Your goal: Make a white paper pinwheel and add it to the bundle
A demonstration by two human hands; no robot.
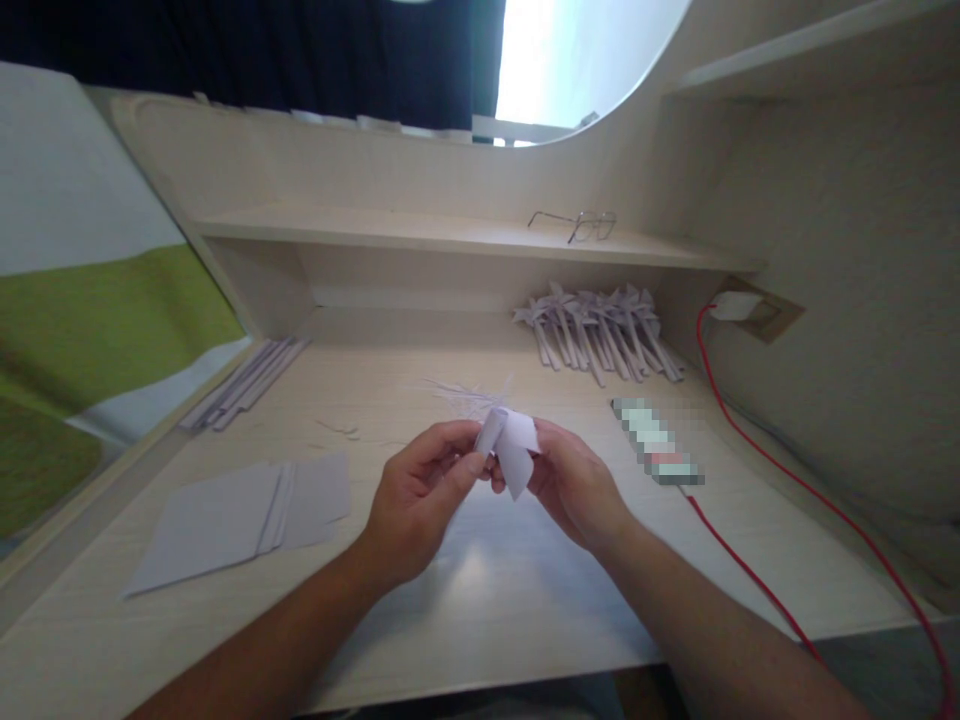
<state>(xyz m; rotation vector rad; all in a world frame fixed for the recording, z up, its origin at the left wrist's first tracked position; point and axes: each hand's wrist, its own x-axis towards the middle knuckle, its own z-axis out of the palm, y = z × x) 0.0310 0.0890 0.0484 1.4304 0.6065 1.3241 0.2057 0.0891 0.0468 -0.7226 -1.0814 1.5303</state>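
Between my two hands, above the middle of the desk, is a white paper pinwheel (517,452) with curled, folded blades. My left hand (421,497) pinches its left side, the thumb pressed on a rolled-over blade. On the other side my right hand (576,478) grips the paper's edge, its fingers partly hidden behind it. Thin paper strips (469,398) lie on the desk just beyond the hands. At the back right sits a heap of finished paper pinwheels (600,325) on rolled paper sticks.
White paper sheets (210,520) lie at the left, with rolled paper sticks (244,385) behind them. A phone (656,443) on a red cable (750,565) rests at the right. Eyeglasses (592,226) stand on the shelf (420,228). A charger (735,306) is plugged into the right wall.
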